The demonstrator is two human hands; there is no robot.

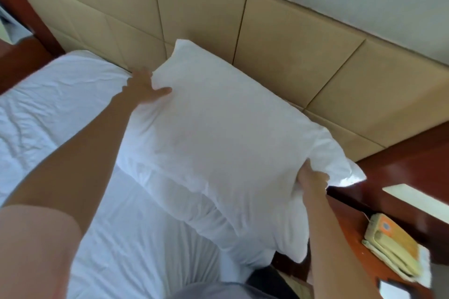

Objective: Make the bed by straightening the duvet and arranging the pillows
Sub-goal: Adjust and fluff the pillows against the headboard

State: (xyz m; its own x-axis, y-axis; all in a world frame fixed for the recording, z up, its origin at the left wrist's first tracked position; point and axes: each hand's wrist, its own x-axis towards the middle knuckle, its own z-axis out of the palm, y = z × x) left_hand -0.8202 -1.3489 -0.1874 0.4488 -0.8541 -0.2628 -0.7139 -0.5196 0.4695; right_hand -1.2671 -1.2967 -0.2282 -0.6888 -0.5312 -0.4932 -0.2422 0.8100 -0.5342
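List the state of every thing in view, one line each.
pillow: held at both ends, leaning against the headboard
left hand: fingers spread, pressing the pillow's far end
right hand: gripping the pillow's near corner
duvet: wrinkled
telephone: handset on cradle

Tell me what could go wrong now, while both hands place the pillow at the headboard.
The pillow overhangs the bed edge on the right, where only the right hand grips its corner; released there, it may slide toward the telephone on the nightstand. The left hand only touches the far side, so the pillow could end up crooked.
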